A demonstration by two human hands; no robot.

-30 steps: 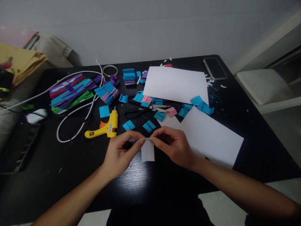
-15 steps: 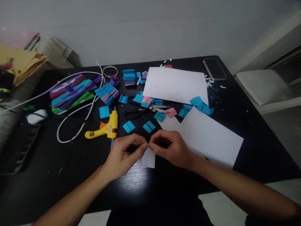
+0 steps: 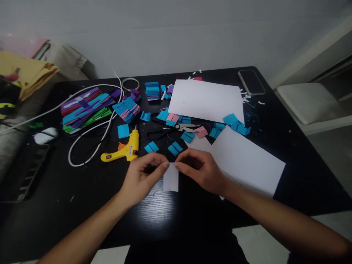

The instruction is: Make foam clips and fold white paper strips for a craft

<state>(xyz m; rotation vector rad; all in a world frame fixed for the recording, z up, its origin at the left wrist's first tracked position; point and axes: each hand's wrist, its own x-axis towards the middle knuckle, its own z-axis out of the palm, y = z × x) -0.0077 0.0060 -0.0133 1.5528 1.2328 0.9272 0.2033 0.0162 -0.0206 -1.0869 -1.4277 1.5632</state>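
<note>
A small white piece of paper [image 3: 171, 179] hangs between my hands above the near part of the table. My left hand [image 3: 144, 178] pinches its upper left corner between thumb and fingers. At the upper right corner, the thumb and fingertips of my right hand [image 3: 202, 170] pinch the same piece. Just beyond my hands lie two blue creased paper pieces [image 3: 175, 148]. Left of them rests a yellow glue gun [image 3: 130, 148], its nozzle pointing away from me. Black-handled scissors [image 3: 176, 128] lie behind, partly covered by blue and pink paper pieces [image 3: 172, 119].
White sheets [image 3: 247, 157] lie under and beyond my right forearm, another sheet [image 3: 206, 101] farther back. Bundled coloured strips [image 3: 85, 108], a looping white cable [image 3: 72, 146] and a white mouse [image 3: 46, 135] occupy the left. A phone [image 3: 251, 81] lies at the back right of the black table [image 3: 206, 216].
My fingertips have moved apart along the paper's top edge, from nearly touching at its middle to its two corners. The paper has shifted slightly up and left.
</note>
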